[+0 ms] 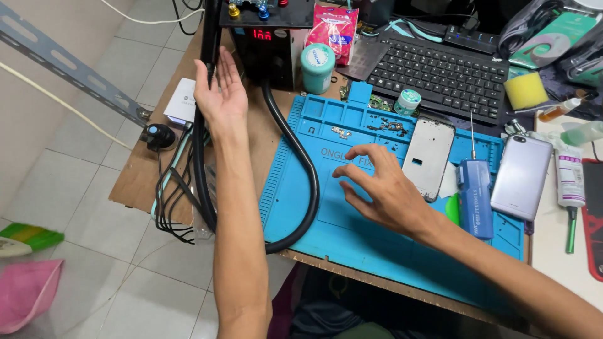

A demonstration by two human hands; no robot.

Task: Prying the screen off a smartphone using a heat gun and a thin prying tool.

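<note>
Two slack grips: left hand [220, 94] spread beside the black hose [204, 75], right hand [383, 188] splayed, fingertips on the blue mat [314, 207], nothing grasped.

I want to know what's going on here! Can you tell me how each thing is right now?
Left hand: open, against the black hose.
Right hand: fingers spread, over the blue mat.
Phone frame: bare, flat on mat.
Silver phone: back side up.
Black box display: lit red.
Teal jar: lid on.
Keyboard: unused.
</note>
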